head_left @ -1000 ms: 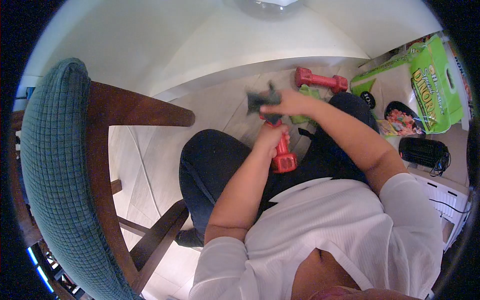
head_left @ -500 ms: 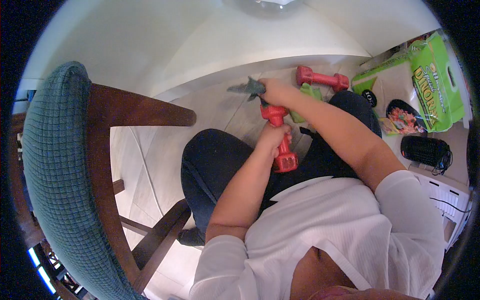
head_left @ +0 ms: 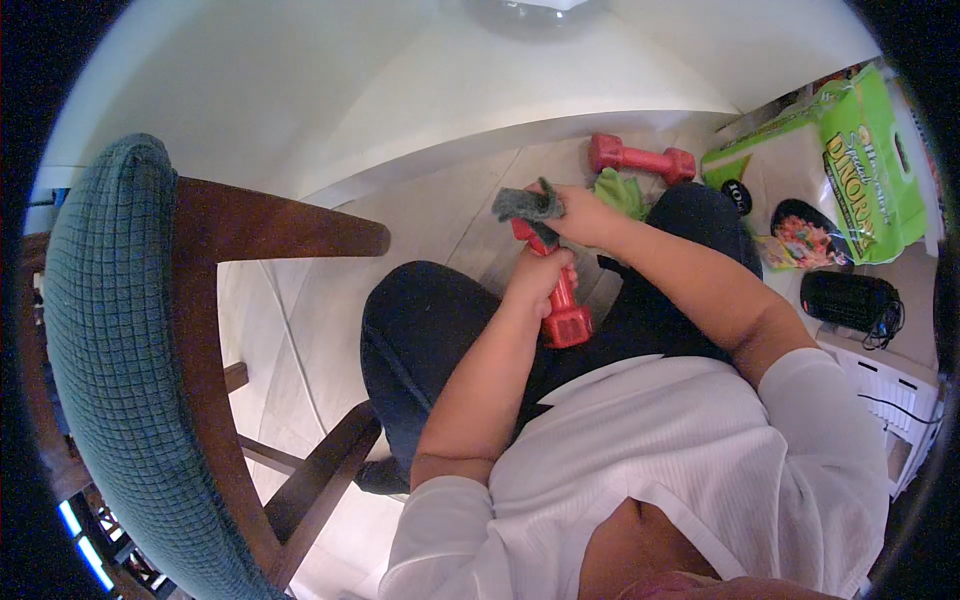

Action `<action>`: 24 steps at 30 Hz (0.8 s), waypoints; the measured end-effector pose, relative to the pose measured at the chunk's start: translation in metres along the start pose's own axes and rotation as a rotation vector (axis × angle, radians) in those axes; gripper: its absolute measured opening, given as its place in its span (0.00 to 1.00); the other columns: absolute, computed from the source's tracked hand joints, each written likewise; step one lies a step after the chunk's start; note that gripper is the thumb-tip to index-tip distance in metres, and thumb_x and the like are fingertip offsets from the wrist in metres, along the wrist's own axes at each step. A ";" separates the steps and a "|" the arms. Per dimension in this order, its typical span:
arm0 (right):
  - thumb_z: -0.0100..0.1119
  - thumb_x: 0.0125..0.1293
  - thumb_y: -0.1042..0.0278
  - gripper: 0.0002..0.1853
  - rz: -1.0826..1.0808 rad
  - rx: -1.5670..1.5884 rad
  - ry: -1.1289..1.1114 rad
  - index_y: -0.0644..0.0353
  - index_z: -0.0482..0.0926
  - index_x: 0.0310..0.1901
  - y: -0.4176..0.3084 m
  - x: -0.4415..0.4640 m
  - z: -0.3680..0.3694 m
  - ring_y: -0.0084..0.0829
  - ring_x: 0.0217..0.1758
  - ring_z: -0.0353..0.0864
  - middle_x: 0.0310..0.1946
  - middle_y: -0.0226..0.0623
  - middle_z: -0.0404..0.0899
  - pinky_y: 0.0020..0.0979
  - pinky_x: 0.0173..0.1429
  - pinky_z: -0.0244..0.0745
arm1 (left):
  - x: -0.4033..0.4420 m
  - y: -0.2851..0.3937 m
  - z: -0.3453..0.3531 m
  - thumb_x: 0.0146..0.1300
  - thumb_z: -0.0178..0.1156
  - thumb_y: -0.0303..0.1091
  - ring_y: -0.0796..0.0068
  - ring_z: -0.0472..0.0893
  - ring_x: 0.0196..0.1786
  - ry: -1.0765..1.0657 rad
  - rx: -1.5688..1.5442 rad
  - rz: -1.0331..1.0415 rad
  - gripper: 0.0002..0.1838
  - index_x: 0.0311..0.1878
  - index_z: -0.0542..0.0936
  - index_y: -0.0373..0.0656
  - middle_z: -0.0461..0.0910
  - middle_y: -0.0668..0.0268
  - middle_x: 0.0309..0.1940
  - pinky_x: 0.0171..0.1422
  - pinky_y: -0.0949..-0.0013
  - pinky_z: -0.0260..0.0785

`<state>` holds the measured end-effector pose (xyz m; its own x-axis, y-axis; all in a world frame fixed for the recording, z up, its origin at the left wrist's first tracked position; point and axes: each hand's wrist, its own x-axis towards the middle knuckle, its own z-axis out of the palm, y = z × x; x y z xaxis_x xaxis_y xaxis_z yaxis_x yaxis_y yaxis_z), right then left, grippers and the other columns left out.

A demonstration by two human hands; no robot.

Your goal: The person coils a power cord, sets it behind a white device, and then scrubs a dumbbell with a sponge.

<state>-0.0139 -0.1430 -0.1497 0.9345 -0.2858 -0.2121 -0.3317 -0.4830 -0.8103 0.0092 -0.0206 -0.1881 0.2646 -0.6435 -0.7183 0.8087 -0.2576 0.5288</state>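
Observation:
My left hand (head_left: 541, 280) is wrapped round the handle of a red dumbbell (head_left: 567, 326), which is tilted above my lap. A dark grey-green cloth (head_left: 527, 204) is pinched in my right hand (head_left: 580, 215) and lies over the dumbbell's far end, partly hiding it. Behind my right hand, a bright green cloth (head_left: 622, 192) rests on the floor. A second red dumbbell (head_left: 641, 159) lies on the floor near the white wall.
A wooden chair with a teal padded cover (head_left: 125, 370) stands at the left. At the right are a green rice bag (head_left: 875, 170), a black device with a coiled cord (head_left: 850, 302) and a white slatted unit (head_left: 880, 400). A cable (head_left: 292, 345) crosses the floor.
The dark cloth swung left off the dumbbell's far end, then came back over it with my right hand. My left hand keeps its hold and has hardly moved.

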 end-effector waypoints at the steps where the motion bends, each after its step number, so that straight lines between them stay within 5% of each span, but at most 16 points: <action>1: 0.53 0.54 0.62 0.18 0.007 -0.039 0.008 0.55 0.71 0.48 0.001 0.002 0.001 0.44 0.41 0.76 0.37 0.48 0.76 0.37 0.46 0.69 | 0.001 -0.001 0.000 0.50 0.53 0.26 0.72 0.71 0.17 -0.004 0.016 0.013 0.03 0.29 0.69 0.41 0.70 0.66 0.16 0.21 0.69 0.68; 5: 0.50 0.55 0.65 0.18 0.024 -0.129 0.058 0.56 0.70 0.48 -0.003 0.004 -0.001 0.49 0.41 0.75 0.36 0.50 0.76 0.41 0.45 0.69 | 0.004 -0.001 0.000 0.50 0.53 0.26 0.73 0.71 0.17 -0.018 -0.008 -0.017 0.04 0.29 0.69 0.42 0.69 0.67 0.16 0.21 0.69 0.68; 8: 0.52 0.55 0.66 0.18 0.313 -0.098 0.122 0.61 0.68 0.48 -0.027 0.010 -0.010 0.40 0.40 0.76 0.35 0.50 0.76 0.34 0.43 0.70 | 0.002 0.001 0.000 0.50 0.53 0.26 0.73 0.71 0.17 -0.024 -0.012 -0.032 0.04 0.29 0.68 0.42 0.69 0.67 0.17 0.21 0.68 0.68; 11: 0.52 0.58 0.60 0.19 0.414 0.052 0.168 0.61 0.68 0.49 0.029 0.039 -0.015 0.35 0.39 0.75 0.37 0.45 0.75 0.36 0.40 0.71 | 0.002 0.001 0.000 0.49 0.55 0.26 0.74 0.71 0.18 -0.061 -0.038 -0.015 0.06 0.30 0.67 0.43 0.69 0.67 0.17 0.22 0.68 0.68; 14: 0.50 0.60 0.54 0.19 0.568 0.752 0.112 0.58 0.69 0.48 0.051 0.022 -0.019 0.30 0.40 0.73 0.40 0.39 0.74 0.35 0.38 0.71 | 0.000 0.008 -0.002 0.48 0.57 0.25 0.74 0.72 0.19 -0.165 -0.121 0.034 0.10 0.31 0.66 0.44 0.69 0.67 0.18 0.23 0.69 0.68; 17: 0.47 0.62 0.57 0.18 0.765 1.005 -0.018 0.60 0.69 0.47 0.033 -0.015 -0.002 0.32 0.41 0.73 0.40 0.36 0.73 0.37 0.43 0.69 | -0.015 0.028 0.004 0.49 0.58 0.25 0.74 0.72 0.20 -0.249 -0.223 0.134 0.10 0.32 0.66 0.44 0.70 0.66 0.19 0.26 0.69 0.69; 19: 0.49 0.60 0.57 0.14 0.718 0.894 -0.239 0.58 0.73 0.39 0.068 -0.030 0.033 0.31 0.32 0.76 0.32 0.36 0.76 0.36 0.39 0.73 | -0.021 0.038 0.005 0.49 0.58 0.25 0.74 0.73 0.22 -0.337 -0.340 0.226 0.10 0.33 0.66 0.43 0.70 0.66 0.19 0.30 0.68 0.70; 21: 0.48 0.60 0.59 0.14 0.869 1.262 -0.341 0.59 0.71 0.42 0.021 -0.051 0.031 0.32 0.37 0.77 0.36 0.37 0.76 0.36 0.45 0.72 | -0.027 0.045 0.002 0.50 0.57 0.25 0.73 0.74 0.26 -0.363 -0.342 0.346 0.10 0.34 0.67 0.43 0.71 0.66 0.21 0.35 0.66 0.70; 24: 0.47 0.60 0.59 0.15 0.693 1.428 -0.450 0.59 0.69 0.44 0.007 -0.045 0.026 0.33 0.39 0.77 0.38 0.38 0.76 0.37 0.47 0.72 | -0.041 0.055 0.010 0.49 0.58 0.27 0.71 0.74 0.30 -0.265 -0.238 0.551 0.13 0.37 0.67 0.43 0.72 0.65 0.25 0.42 0.62 0.68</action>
<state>-0.0549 -0.1121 -0.1599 0.7132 0.2620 -0.6502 -0.5341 0.8038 -0.2620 0.0374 -0.0158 -0.1249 0.5596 -0.7993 -0.2190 0.6940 0.3075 0.6511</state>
